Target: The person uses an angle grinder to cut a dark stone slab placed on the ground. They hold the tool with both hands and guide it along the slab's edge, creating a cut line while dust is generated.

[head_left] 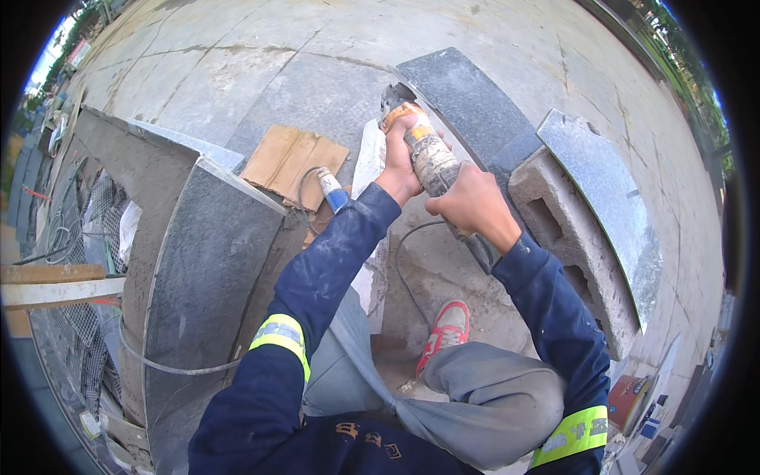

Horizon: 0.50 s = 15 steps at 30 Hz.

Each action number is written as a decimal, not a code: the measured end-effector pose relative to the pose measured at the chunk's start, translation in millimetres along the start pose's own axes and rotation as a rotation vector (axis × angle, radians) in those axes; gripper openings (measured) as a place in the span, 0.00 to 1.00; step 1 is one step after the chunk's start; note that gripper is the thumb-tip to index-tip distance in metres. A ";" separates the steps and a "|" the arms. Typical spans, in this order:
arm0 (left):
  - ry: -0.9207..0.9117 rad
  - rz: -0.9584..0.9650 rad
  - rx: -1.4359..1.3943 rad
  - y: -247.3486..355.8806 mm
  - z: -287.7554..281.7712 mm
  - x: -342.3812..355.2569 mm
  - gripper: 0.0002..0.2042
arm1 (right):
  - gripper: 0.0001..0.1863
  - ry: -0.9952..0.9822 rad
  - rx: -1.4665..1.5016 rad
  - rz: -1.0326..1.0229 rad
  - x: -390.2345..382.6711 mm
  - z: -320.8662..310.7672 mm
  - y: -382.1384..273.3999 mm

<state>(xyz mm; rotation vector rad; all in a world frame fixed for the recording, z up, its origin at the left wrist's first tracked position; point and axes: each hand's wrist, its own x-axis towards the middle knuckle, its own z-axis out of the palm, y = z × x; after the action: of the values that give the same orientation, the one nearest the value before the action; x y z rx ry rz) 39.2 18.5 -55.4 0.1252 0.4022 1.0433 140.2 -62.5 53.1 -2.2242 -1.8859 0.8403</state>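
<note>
1. My left hand (402,165) is wrapped round the front of a dusty angle grinder (434,158), the fingers curled closely about its orange collar.
2. My right hand (476,204) grips the rear of the body, thumb along the near side; its fingertips are hidden, so I can't tell how far they reach round.
3. The grinder sits ahead of me, between the left edge of a dark stone slab (475,99) and a narrow white strip (368,154).
4. Its long axis slants from the grinder head (396,99), far and to the left, back to the tail, near and to the right. The slab's left edge leans the same way, less steeply.
5. The head is just beside that edge, by the slab's far left corner. My left hand is the nearer to it; whether the disc touches stone, I can't tell.
6. My right hand is nearer the hollow concrete block (566,249), which stands apart beyond the slab's near end.
</note>
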 end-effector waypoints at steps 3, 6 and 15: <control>0.001 -0.004 -0.026 -1.7 0.0 -3.8 0.25 | 0.29 0.011 0.001 -0.007 -5.1 0.5 -0.5; -0.055 -0.061 -0.067 -1.8 0.7 -8.0 0.25 | 0.30 0.015 -0.022 0.000 -10.7 0.8 -0.3; -0.043 -0.030 -0.049 -14.8 5.1 -25.6 0.24 | 0.29 0.025 -0.011 -0.015 -34.2 -1.5 5.3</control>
<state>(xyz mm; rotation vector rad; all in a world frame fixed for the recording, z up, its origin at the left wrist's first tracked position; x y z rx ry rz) 42.0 -10.5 -48.3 0.0976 0.3383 1.0187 142.8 -95.3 63.7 -2.2136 -1.8983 0.7985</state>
